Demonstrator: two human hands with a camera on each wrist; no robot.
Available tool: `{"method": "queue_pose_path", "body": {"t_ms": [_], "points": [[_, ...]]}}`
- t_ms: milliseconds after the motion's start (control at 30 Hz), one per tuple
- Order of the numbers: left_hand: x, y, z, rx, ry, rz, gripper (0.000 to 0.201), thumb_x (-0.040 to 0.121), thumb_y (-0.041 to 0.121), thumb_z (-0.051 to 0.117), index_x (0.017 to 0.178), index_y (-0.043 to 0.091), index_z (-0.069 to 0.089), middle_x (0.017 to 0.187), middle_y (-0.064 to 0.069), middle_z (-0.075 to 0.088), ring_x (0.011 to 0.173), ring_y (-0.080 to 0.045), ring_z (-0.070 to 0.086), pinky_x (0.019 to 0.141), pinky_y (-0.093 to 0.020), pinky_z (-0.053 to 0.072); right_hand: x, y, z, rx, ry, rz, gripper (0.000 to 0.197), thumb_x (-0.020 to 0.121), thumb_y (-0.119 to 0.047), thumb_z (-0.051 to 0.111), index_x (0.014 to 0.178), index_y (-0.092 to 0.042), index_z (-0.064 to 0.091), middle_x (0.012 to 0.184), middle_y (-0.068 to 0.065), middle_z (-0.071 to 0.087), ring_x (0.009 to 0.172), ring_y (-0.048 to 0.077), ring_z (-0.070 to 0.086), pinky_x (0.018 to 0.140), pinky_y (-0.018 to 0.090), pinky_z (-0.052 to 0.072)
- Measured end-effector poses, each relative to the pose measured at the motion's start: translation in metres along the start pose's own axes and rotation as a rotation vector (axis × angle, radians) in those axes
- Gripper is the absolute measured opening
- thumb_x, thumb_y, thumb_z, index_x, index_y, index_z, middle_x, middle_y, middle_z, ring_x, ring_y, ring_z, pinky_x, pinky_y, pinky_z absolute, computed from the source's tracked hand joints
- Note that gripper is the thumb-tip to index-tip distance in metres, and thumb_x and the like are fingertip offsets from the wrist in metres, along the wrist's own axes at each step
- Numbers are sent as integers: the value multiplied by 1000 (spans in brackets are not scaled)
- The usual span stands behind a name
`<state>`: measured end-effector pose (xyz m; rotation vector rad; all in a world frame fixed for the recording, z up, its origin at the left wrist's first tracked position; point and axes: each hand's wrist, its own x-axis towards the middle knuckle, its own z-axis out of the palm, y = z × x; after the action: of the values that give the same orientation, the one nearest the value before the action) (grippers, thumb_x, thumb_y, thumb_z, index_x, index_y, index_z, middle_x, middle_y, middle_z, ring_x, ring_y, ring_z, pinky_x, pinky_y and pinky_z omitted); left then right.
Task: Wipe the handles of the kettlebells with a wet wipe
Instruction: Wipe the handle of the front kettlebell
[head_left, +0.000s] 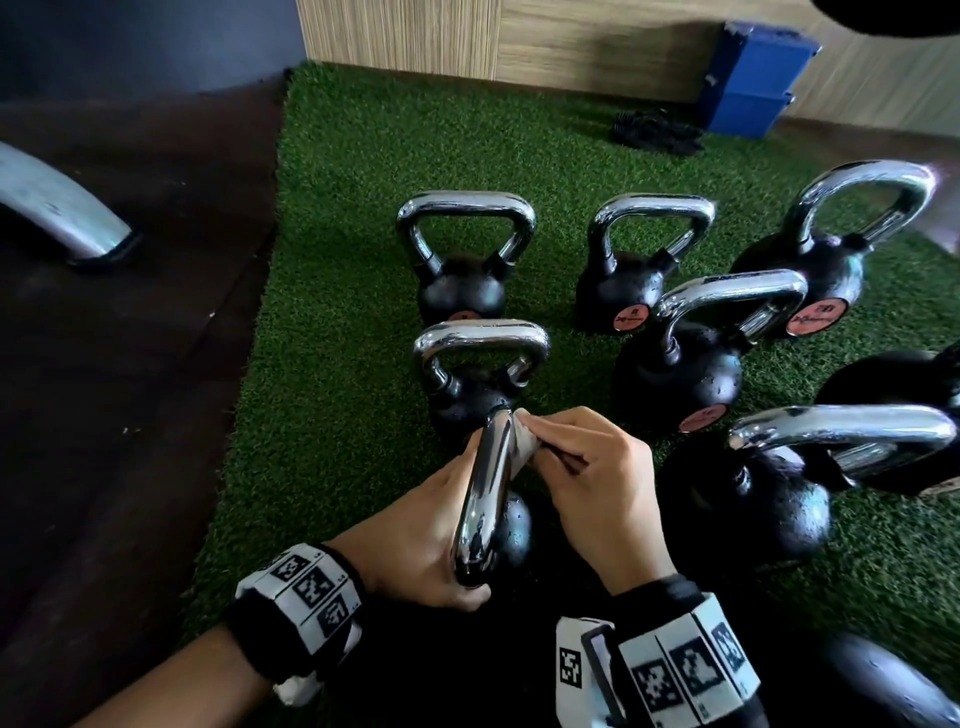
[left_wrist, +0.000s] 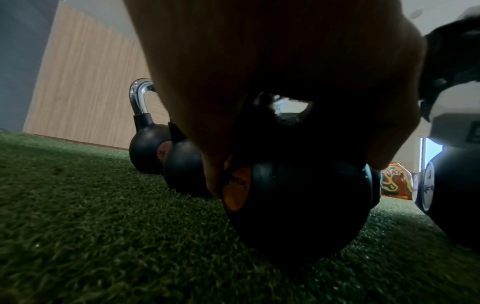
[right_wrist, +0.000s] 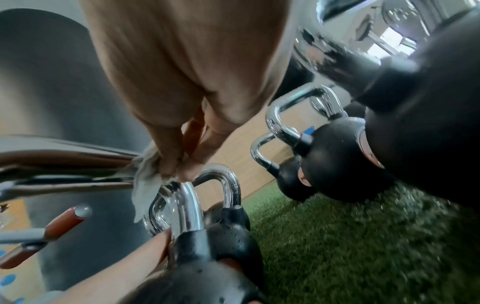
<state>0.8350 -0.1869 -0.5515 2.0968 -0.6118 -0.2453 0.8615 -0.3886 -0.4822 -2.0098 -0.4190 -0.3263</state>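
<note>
Head view shows the left hand (head_left: 415, 525) curled around the near end of a chrome handle (head_left: 483, 493) on the nearest kettlebell (head_left: 514, 525), thumb side wrapped at the lower bend. The right hand (head_left: 597, 483) pinches a crumpled grey wet wipe (head_left: 524, 439) between thumb and fingertips and presses it against the far end of that same handle. In the right wrist view the wipe (right_wrist: 146, 176) hangs from the fingertips (right_wrist: 171, 170) just against the top curve of the handle (right_wrist: 188, 203). The left wrist view is dark, with the kettlebell's black ball (left_wrist: 298, 205) sitting on the green artificial turf (left_wrist: 91, 226) under the gripping hand.

Both wrists carry black bands with printed square markers (head_left: 311, 587).

Just beyond the held kettlebell stands a second one (head_left: 472, 374), touching or nearly so. Further kettlebells with chrome handles stand upright on the turf (head_left: 337, 312) behind and to the right, some showing pink round labels (head_left: 631, 317). Blue boxes (head_left: 753, 78) sit by the wood-panelled wall (head_left: 415, 36), with a dark bundle (head_left: 657, 130) beside them.
</note>
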Motion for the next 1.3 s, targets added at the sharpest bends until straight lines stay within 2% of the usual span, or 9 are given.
{"method": "queue_pose_path", "body": {"t_ms": [233, 300, 400, 467, 700, 900, 1033, 1167, 1300], "points": [[5, -3, -9, 101, -2, 1, 122, 68, 42, 87, 161, 14, 15, 150, 48, 12, 142, 21, 21, 112, -1, 19, 2, -22, -13, -11, -181, -88, 34, 76, 4, 80, 100, -21, 82, 96, -11, 69, 88, 3, 68, 76, 12, 51], [7, -2, -11, 130, -30, -15, 118, 70, 41, 87, 160, 11, 18, 148, 40, 21, 137, 23, 23, 114, -5, 23, 6, -24, -15, -23, -192, -50, 33, 76, 1, 81, 99, -23, 82, 96, -11, 67, 87, 4, 66, 75, 9, 47], [8, 2, -13, 110, -70, -72, 114, 71, 38, 89, 160, 19, 21, 152, 15, 34, 138, 3, 37, 118, -22, 34, 2, -29, -15, 13, -211, -40, 23, 75, -7, 86, 92, -23, 83, 85, -12, 69, 81, 4, 68, 71, 8, 46], [6, 5, -16, 101, -89, -126, 103, 71, 38, 89, 154, 25, 29, 148, 10, 39, 136, -5, 43, 119, -29, 37, -2, -30, -15, 110, -271, 27, 19, 72, -12, 89, 86, -23, 83, 79, -10, 72, 75, 5, 70, 68, 11, 49], [5, 12, -21, -24, -100, -157, 88, 72, 19, 92, 145, 13, 42, 136, -2, 51, 127, -15, 54, 109, -40, 48, 0, -23, -9, 225, -499, 209, 22, 61, -17, 94, 73, -21, 76, 74, -1, 77, 67, 8, 71, 65, 26, 58], [6, 6, -21, -52, -95, -169, 73, 74, 18, 92, 132, 19, 49, 120, 7, 58, 111, -4, 60, 100, -30, 53, -5, -19, -3, 166, -512, 186, 21, 60, -25, 95, 72, -23, 77, 71, -6, 76, 62, 0, 68, 60, 15, 50], [3, 4, -19, -24, -87, -192, 51, 76, 16, 90, 104, 30, 51, 92, 21, 58, 92, 15, 58, 87, -8, 43, -8, -16, 2, 46, -530, 164, 17, 64, -24, 94, 71, -25, 79, 70, -14, 75, 62, -4, 67, 59, 10, 48], [2, 10, -20, -44, -114, -173, 34, 76, 6, 82, 76, 26, 55, 81, 14, 65, 79, 8, 63, 79, -25, 53, -10, -11, 0, 33, -560, 147, 22, 71, -13, 87, 87, -27, 82, 84, -15, 77, 78, -3, 71, 70, 12, 53], [3, 21, -23, 64, -158, -91, 34, 77, 19, 83, 84, 36, 55, 96, 22, 61, 99, 12, 56, 96, -22, 47, -12, -10, 2, -27, -592, 142, 14, 81, -4, 78, 89, -16, 79, 88, -11, 67, 76, 1, 66, 67, 20, 54]]}}
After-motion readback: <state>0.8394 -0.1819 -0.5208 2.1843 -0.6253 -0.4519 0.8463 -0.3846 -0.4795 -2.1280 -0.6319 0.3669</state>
